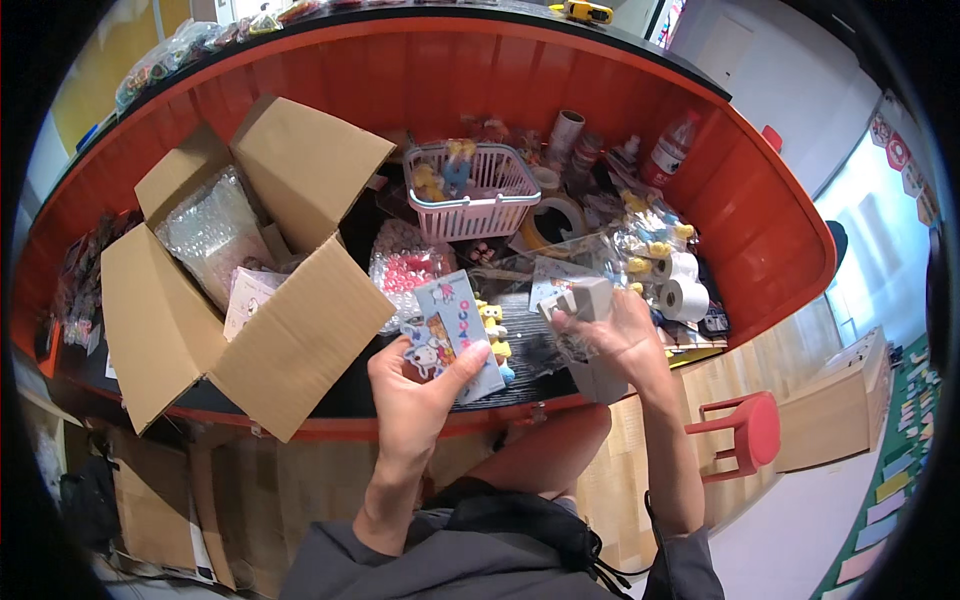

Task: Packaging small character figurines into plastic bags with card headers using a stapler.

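Observation:
Between the thumb and fingers of my left hand (412, 394) is a light blue printed card (456, 330) with cartoon characters and lettering. My right hand (622, 337) grips a grey-and-white hand-held tool (592, 300); it is blurred, so its exact kind is unclear. Just behind the blue card's right edge sit small yellow figures (493, 330), partly hidden. Clear plastic film (577, 255) stretches near the tool, and another printed card (551, 281) lies beneath it on the black wood-grain desktop (525, 322).
An open cardboard box (300, 337) holding bubble-wrapped goods (214, 225) stands left. Behind are a pink-white plastic basket (472, 217), a tape roll (553, 221) and a bottle (670, 154). White rolls (682, 298) sit right. A red stool (754, 435) stands on the floor.

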`<act>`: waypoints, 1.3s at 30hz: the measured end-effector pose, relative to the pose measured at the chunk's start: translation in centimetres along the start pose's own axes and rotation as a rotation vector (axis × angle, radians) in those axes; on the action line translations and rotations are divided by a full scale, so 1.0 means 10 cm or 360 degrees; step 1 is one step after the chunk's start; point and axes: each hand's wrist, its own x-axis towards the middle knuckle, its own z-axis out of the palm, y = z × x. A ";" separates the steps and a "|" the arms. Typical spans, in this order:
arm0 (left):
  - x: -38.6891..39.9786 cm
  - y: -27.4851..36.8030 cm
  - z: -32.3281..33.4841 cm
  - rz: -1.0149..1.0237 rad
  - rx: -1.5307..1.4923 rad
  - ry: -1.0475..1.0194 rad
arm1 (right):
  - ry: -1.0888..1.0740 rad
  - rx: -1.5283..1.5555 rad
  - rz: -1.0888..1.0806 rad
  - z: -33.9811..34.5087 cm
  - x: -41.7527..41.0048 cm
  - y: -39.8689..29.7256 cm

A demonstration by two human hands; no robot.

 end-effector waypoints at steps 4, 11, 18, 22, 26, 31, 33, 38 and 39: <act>-0.09 0.04 -0.06 -0.0154 0.0005 -0.0118 | 0.0044 -0.0332 0.0177 0.12 0.16 0.01; -0.26 0.07 -0.35 -0.0240 -0.0047 -0.0312 | 0.0150 -0.0517 0.0384 0.26 0.22 0.01; -0.53 -0.01 -0.71 -0.0176 0.0035 -0.0318 | 0.0933 -0.0605 -0.0425 0.39 -0.11 -0.22; -0.56 -0.09 -0.93 -0.0044 0.0228 -0.0406 | 0.0518 -0.0628 -0.0358 0.85 -0.36 -0.40; -0.49 0.07 -0.85 0.0122 0.0539 -0.0611 | 0.0293 -0.0475 -0.0161 1.06 -0.35 -0.09; -0.26 0.10 -0.74 0.0019 0.0246 -0.0696 | 0.0439 0.0310 -0.0135 0.83 -0.51 -0.11; -0.05 0.03 -0.63 0.0270 0.0400 -0.0733 | 0.0521 0.0459 -0.0091 0.64 -0.69 -0.17; 0.34 -0.09 -0.31 0.0349 0.1039 -0.0927 | 0.0744 0.1043 0.0288 0.28 -1.34 -0.04; 0.42 -0.13 -0.22 0.0518 0.1248 -0.1010 | 0.0761 0.1158 0.0329 0.20 -1.47 0.02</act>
